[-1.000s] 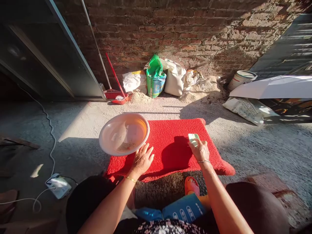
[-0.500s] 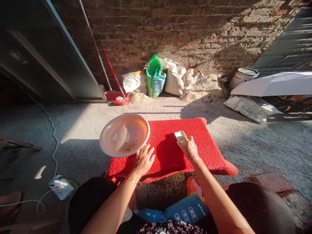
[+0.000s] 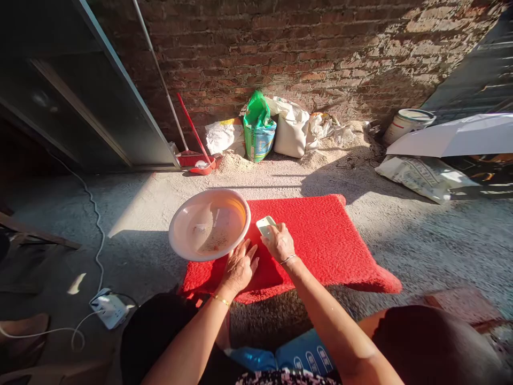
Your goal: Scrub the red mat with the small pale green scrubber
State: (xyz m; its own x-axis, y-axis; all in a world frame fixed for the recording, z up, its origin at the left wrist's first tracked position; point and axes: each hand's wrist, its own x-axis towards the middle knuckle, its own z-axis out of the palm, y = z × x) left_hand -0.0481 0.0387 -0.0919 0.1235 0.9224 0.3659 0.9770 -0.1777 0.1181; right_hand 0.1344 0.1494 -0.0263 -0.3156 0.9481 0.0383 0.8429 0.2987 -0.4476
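Hand (image 3: 279, 244) around pale scraper (image 3: 266, 225)

Basin (image 3: 209, 224) on mat (image 3: 320, 240) left edge; sacks (image 3: 276, 131) against wall (image 3: 280, 48) behind; power strip (image 3: 109, 309) on floor, left.

No words, brands or numbers could be read anywhere: the green and blue sack (image 3: 258, 128) by the brick wall and the pale sack (image 3: 425, 179) lying at the right carried print too small and blurred to make out, as did the white marks on blue fabric (image 3: 304, 355).
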